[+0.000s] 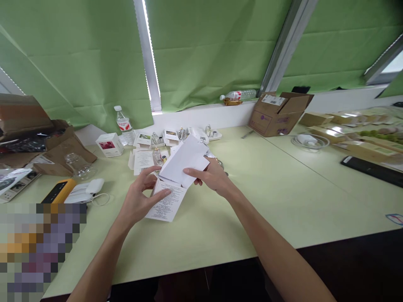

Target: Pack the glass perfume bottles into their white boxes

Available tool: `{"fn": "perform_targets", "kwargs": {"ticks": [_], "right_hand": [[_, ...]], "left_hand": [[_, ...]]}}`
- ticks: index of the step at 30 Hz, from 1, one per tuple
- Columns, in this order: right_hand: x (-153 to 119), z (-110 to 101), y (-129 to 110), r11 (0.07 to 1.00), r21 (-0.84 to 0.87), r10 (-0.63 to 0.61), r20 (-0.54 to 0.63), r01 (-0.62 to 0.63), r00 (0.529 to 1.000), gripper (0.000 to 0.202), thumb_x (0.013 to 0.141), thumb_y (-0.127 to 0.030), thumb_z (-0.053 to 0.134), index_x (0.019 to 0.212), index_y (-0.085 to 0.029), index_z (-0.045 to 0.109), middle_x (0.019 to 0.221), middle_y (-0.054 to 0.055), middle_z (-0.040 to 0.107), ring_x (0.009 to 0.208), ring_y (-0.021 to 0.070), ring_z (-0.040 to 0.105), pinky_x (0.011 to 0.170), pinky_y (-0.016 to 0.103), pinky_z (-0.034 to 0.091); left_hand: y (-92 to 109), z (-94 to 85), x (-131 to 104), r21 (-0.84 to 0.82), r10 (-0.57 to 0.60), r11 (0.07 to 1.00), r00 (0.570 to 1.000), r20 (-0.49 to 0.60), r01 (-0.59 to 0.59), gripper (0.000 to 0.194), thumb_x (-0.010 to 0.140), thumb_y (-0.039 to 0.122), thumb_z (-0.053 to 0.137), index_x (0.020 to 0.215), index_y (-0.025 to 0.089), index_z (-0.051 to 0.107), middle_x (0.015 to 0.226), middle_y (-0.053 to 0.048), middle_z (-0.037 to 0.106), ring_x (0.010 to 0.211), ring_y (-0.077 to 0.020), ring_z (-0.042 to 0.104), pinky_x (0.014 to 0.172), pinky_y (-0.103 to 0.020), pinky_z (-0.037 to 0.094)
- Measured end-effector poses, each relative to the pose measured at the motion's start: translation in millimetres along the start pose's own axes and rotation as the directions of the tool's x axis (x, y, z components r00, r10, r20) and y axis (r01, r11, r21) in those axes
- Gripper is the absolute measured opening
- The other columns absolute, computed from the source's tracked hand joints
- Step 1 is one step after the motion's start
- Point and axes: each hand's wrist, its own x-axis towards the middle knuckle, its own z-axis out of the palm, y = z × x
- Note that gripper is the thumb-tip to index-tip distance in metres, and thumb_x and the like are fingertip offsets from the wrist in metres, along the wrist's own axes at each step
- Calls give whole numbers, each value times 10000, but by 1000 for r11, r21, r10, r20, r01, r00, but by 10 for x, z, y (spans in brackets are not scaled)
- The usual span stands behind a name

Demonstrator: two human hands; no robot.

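Note:
A small white carton [166, 205] printed with lines of dark text is tilted in front of me above the table. My left hand [142, 195] grips it, with the thumb across the printed side and the fingers behind its left edge. Plain white card [185, 161] rises from the carton's upper end; whether it is a flap or a separate piece I cannot tell. My right hand [212, 176] pinches this card at its right edge, thumb on top. Just behind the hands stand small glass bottles [157, 156] and opened white cartons [143, 161], partly hidden by the card.
A closed white box [109, 144] and a water bottle [124, 126] stand at the back left. An orange-and-black device [59, 191] and white chargers [83, 191] lie left. Further right are a cardboard box [277, 114], a coiled white cable [310, 141] and yellowish boxes [371, 149].

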Motion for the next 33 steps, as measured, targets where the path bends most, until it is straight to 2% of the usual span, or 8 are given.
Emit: {"fn": "perform_targets", "kwargs": {"ticks": [5,10,22,33], "right_hand": [[-12,19,-22,1000,-1,-9,3,9,1000,359,746,-498,723,883,-176,640,705,36,663,526,131,565,464,259,437],[-12,37,-15,999,-47,10,-7,-10,1000,416,763,-583,677,836,-173,660,596,30,623,499,136,549,442,256,413],[6,54,-5,1000,-6,-7,-13,7,1000,426,772,-604,663,805,-181,618,654,42,652,510,135,569,434,249,418],[12,61,-15,999,39,-22,-1,22,1000,450,775,-623,646,835,-178,610,688,44,656,511,129,572,423,247,410]], "left_hand": [[-17,4,-2,25,15,1000,1000,-23,-14,529,777,402,725,1239,276,501,950,-17,713,860,-189,685,826,-358,550],[-22,9,-4,25,28,999,999,-17,-28,495,786,397,716,1215,269,503,925,-15,710,858,-192,681,813,-356,550],[-32,6,-7,-7,13,1000,1000,-17,-13,411,777,379,727,1105,248,517,953,-22,709,851,-187,683,783,-338,547],[-37,16,-5,-4,10,1000,1000,-21,-10,411,778,390,723,1109,251,522,951,-25,708,855,-196,684,789,-357,554]]}}
